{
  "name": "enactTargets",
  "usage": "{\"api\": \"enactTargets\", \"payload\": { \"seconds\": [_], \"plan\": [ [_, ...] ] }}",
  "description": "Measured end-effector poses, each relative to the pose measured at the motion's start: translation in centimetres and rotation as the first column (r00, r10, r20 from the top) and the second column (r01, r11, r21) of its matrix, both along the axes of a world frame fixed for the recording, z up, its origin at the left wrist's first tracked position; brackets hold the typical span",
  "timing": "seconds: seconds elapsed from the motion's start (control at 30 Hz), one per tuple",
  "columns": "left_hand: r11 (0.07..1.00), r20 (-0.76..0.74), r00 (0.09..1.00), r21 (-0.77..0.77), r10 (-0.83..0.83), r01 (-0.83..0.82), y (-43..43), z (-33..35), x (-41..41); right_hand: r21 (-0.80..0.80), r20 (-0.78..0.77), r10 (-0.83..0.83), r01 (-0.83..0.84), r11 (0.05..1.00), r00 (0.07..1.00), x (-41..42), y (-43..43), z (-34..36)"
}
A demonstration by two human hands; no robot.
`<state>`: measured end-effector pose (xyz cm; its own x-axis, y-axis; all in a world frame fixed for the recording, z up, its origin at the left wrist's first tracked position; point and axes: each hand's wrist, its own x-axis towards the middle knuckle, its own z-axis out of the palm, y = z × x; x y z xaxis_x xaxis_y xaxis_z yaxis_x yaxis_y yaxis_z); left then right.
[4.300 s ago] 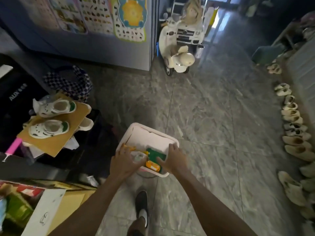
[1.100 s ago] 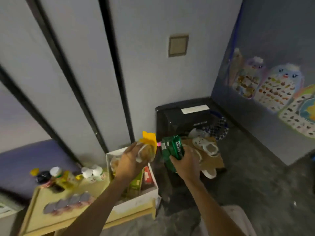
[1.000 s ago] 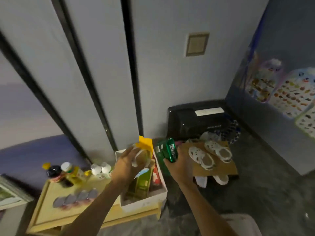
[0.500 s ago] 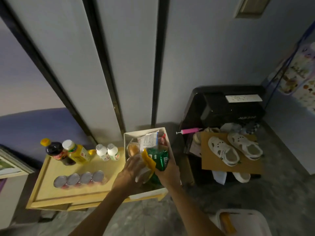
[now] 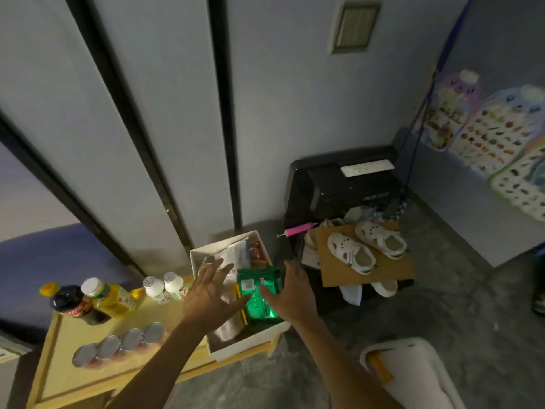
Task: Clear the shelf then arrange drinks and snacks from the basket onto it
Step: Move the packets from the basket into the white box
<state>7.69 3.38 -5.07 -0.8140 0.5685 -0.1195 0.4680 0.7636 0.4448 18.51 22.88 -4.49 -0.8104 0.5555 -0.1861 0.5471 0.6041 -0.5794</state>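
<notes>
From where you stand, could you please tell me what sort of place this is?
Probably a room in a family home, not a shop: small white children's sandals sit on cardboard, picture learning charts hang on the right wall, and a low wooden shelf holds drink bottles and cans.

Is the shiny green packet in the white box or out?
In. The green packet lies inside the white box; the left hand and right hand are open beside it.
</notes>
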Motion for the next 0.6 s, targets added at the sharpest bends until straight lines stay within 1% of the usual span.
{"api": "enactTargets", "payload": {
  "seconds": [0.07,0.13,0.27,0.33,0.47,0.6],
  "plan": [
    [0.998,-0.062,0.997,0.017,-0.055,0.056,2.1,1.5,0.3,0.082,-0.021,-0.048,0.049,0.995,0.999,1.6,1.3,0.9],
    [0.992,-0.101,0.988,0.033,-0.119,0.123,4.8,2.8,1.5,0.127,-0.025,-0.107,0.110,0.986,0.994,3.9,2.9,1.9],
    [0.955,-0.103,0.959,0.110,-0.265,0.276,10.8,5.2,6.0,0.190,-0.033,-0.271,0.272,0.943,0.962,10.1,6.9,3.3],
    [0.928,-0.117,0.936,0.138,-0.332,0.346,13.8,5.6,8.8,0.180,-0.040,-0.360,0.361,0.915,0.932,14.3,8.9,3.3],
    [0.846,-0.132,0.859,0.151,-0.495,0.511,20.0,4.3,15.6,0.180,-0.022,-0.516,0.511,0.841,0.856,24.6,12.2,3.4],
    [0.753,-0.055,0.759,0.100,-0.648,0.650,25.6,1.5,23.7,0.152,0.010,-0.644,0.636,0.757,0.765,35.2,13.8,1.7]
  ]
}}
